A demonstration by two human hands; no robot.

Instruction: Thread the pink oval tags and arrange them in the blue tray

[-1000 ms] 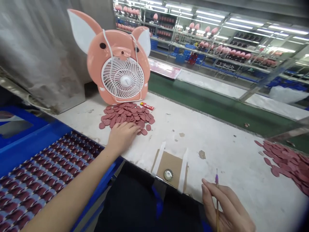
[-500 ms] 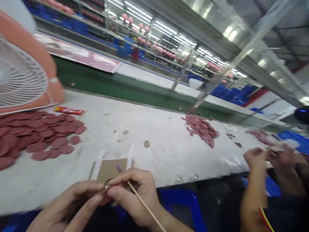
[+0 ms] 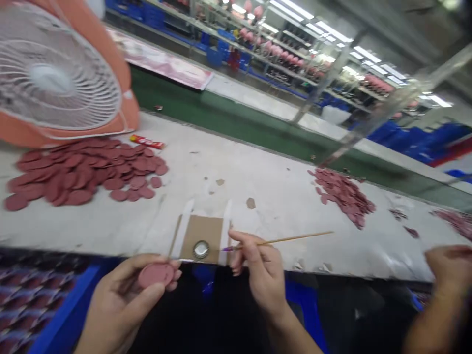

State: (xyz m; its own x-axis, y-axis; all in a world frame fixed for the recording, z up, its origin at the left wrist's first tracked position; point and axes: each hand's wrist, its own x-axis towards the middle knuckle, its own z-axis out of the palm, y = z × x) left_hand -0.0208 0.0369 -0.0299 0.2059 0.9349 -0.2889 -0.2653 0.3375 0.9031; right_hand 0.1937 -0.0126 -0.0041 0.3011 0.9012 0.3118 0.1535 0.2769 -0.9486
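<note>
My left hand (image 3: pixel 127 300) grips a round dusty-red disc (image 3: pixel 157 275) between thumb and fingers, just below the table's front edge. In my right hand (image 3: pixel 260 270) is a thin wooden stick (image 3: pixel 295 239) with a purple end, which points left toward a piece of brown cardboard (image 3: pixel 202 228). A small round piece with a dark toothed rim and a pale shiny middle (image 3: pixel 201 250) lies on the cardboard near its front edge, between my hands. White strips (image 3: pixel 184 228) run along both sides of the cardboard.
A large pile of red discs (image 3: pixel 92 169) lies at left before an orange fan (image 3: pixel 127 98), beside a red-yellow wrapper (image 3: pixel 147 142). Another pile (image 3: pixel 342 194) sits at right. A co-worker's hand (image 3: pixel 450 265) is far right. A blue crate (image 3: pixel 70 305) stands lower left.
My hands, together before, have moved apart. The toothed round piece now lies on the cardboard. The stick has swung from pointing up and away to pointing left. The view has shifted left.
</note>
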